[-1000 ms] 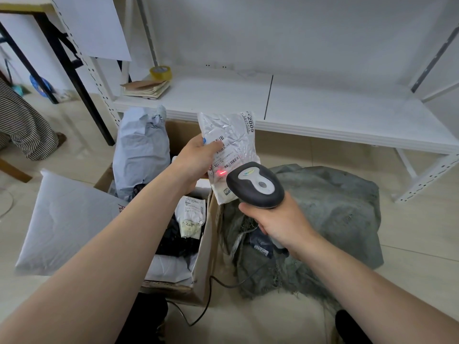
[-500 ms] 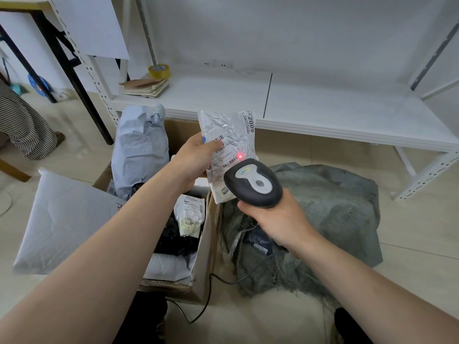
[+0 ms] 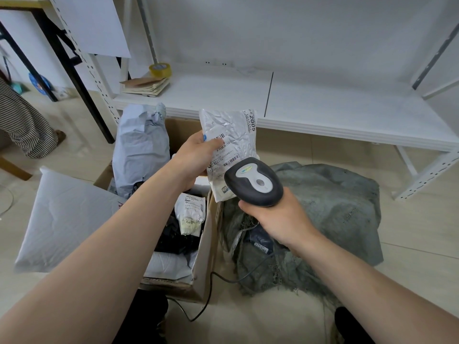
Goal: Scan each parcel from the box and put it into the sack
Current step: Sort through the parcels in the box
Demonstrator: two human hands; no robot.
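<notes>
— What is held by the left hand?

— A crinkled white plastic parcel is gripped there. The thumb is curled over the label near the left edge, and the fingers are hidden behind. The parcel is held upright in the air, above the far right corner of the box and in front of the shelf edge.

— How is that parcel marked?

— Its film is shiny and heavily wrinkled. Two barcodes and lines of small print are carried on the label on its face, and "2005" is printed in bold along the upper right edge.

— And the right hand?

— A dark grey handheld barcode scanner with a pale grey top panel is clasped, the fingers wrapped round its handle. The head is aimed at the lower part of the parcel and overlaps it in view; whether they touch cannot be told. A black cable is seen looping over the floor below.

— What is found further out?

— A brown cardboard box is set under the left arm. In it a pale grey mailer bag is stood on end, beside a small white labelled packet. Just right of the box a grey-green woven sack is slumped on the floor. Behind, a yellow tape roll is kept on a white metal shelf.
</notes>
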